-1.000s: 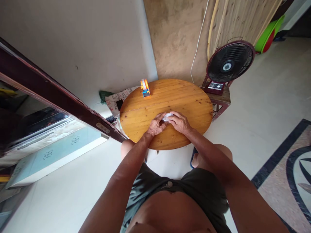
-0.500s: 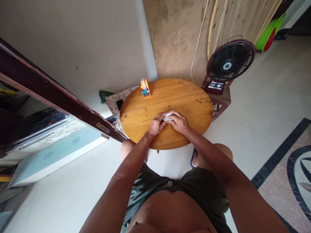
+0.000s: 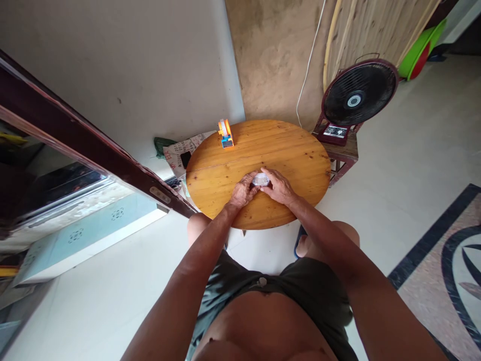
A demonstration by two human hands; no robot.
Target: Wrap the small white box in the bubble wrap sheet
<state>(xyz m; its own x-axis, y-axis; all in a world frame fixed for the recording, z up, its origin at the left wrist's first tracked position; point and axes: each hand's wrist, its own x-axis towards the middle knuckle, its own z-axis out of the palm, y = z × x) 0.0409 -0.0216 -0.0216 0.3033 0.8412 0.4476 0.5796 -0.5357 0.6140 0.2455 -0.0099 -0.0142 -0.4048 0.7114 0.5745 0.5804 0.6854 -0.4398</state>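
Note:
A small clear plastic box, whitish inside, sits between my two hands over the near middle of the round wooden table. My left hand grips its left end with thumb and fingers. At the right end, the thumb and fingers of my right hand are closed round it. The top of the box shows between the fingertips; what it contains is too small to tell.
An orange and blue tape dispenser stands at the table's far left. Right of the table, a dark red fan rests on a wooden stool. A white cord hangs along the wall. Printed sacking lies behind the table's left edge.
My right hand's fingers have drawn back from over the clear box to its right end, so more of its top shows. The view has shifted slightly.

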